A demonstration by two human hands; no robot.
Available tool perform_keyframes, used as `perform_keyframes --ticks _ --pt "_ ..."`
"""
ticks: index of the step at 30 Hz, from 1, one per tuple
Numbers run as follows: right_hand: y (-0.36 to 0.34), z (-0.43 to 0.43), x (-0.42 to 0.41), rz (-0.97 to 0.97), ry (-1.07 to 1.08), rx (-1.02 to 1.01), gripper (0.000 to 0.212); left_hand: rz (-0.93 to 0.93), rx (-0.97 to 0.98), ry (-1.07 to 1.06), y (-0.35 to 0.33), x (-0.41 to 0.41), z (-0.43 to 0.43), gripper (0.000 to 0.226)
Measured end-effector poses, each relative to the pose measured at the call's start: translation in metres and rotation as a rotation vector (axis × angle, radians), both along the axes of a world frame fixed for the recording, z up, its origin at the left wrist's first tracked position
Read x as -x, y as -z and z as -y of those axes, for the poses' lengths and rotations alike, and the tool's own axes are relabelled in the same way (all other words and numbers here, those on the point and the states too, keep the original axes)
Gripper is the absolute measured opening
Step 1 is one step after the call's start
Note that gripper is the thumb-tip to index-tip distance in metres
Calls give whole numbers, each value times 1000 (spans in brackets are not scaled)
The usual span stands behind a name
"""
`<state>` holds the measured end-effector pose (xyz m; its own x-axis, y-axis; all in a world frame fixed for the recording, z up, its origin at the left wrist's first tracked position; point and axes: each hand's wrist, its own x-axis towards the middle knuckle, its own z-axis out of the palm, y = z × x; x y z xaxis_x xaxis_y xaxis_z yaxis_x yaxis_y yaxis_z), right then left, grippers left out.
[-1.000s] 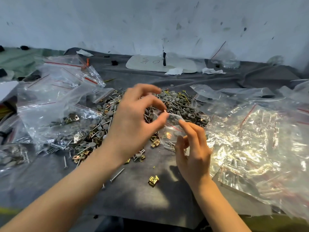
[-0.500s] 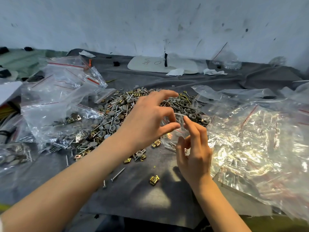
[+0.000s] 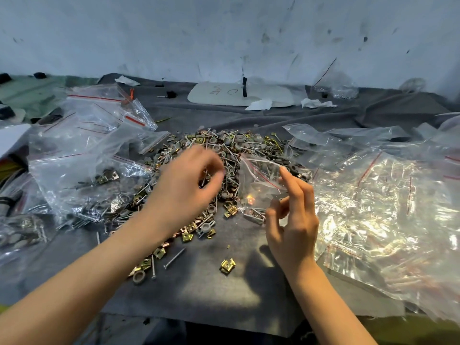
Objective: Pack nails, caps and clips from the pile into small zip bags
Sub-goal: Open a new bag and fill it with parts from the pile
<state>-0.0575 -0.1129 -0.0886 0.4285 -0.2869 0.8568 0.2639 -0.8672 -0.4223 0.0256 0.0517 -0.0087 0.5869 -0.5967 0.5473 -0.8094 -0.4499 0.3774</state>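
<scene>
— While you pinch the small zip bag [image 3: 261,180] in your right hand [image 3: 291,220], thumb and fingertips [image 3: 285,171] closed on its near side, it hangs just over the right edge of the pile [image 3: 224,150], mouth tilted up and left. A few parts seem to lie in its low corner. I judge the grip thin: the film is slick, and a heavy part dropped in hard could tug it out of your fingers.

— Agreed, and watch the mouth. You hold one side only, so it may sag shut, and whatever you bring across would bounce off the rim and onto the grey cloth [image 3: 211,295].

— Your left hand [image 3: 189,180] is over the middle of the pile, fingers curled, but it is blurred; I cannot tell whether you have anything in it.

— If you do, a sharp point could catch or pierce the film.

— Strays are the other risk. A clip [image 3: 227,265], a nail [image 3: 174,257] and a cap [image 3: 138,277] lie apart from the pile near you; your left forearm [image 3: 112,260] passes close by them and could sweep them off the cloth edge.

— Filled bags [image 3: 82,175] touch the pile on your left, and the heap of empty bags [image 3: 373,207] lies just beside your right hand. A spilled part could vanish under either, or you could set this bag down among the empties and lose it
</scene>
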Motion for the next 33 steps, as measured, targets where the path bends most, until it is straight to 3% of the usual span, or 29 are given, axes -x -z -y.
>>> perform_keyframes --ticks 2,4,10,14,20,24,27,33 --pt "0 0 0 4 1 -4 44 -112 -461 29 23 4 -10 23" --pt "0 -1 0 3 -7 -2 44 -154 -713 28 39 8 -17 34" --pt "-2 -2 2 -11 -10 7 43 -5 -754 -19 43 4 -21 22" --pt "-2 -2 2 -22 -14 1 43 -121 -626 7 41 3 -21 19" --pt "-1 -2 1 -20 -8 18 40 -286 -68 14 24 8 -10 16" --pt "-1 -3 0 14 -11 40 36 -110 258 26 1 14 2 11" --pt "-1 -4 0 43 -18 62 34 21 212 121 -10 17 15 22" --pt "0 -3 1 34 0 38 42 -33 -39 113 -11 12 32 15"
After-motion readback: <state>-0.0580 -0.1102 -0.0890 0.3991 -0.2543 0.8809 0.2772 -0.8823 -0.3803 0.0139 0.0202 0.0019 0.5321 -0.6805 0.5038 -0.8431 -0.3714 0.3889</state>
